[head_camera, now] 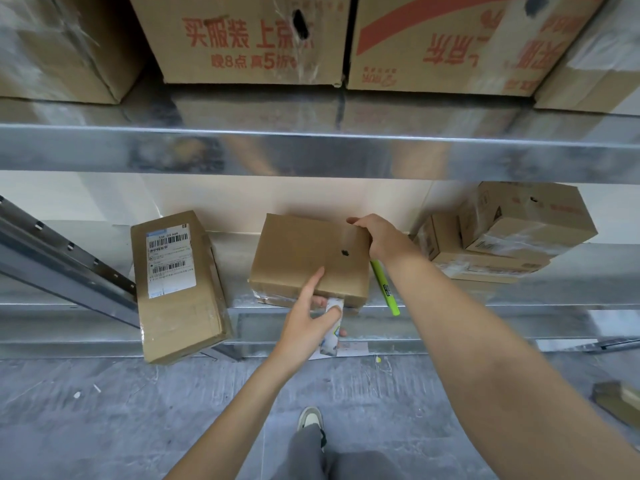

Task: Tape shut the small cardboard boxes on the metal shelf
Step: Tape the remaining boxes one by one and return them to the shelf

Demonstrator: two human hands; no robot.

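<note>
A small brown cardboard box lies on the lower metal shelf, at its front edge. My right hand grips the box's far right corner. My left hand is at the box's near edge, forefinger stretched onto the top, the other fingers wrapped around a white roll of tape pressed against the front face. A second box with a white shipping label lies to the left, overhanging the shelf edge. Two taped boxes are stacked at the right.
A lime green marker lies on the shelf right of the middle box. Large printed cartons fill the upper shelf. A slanted metal rail crosses at the left. Below are the concrete floor, my shoe and a paper scrap.
</note>
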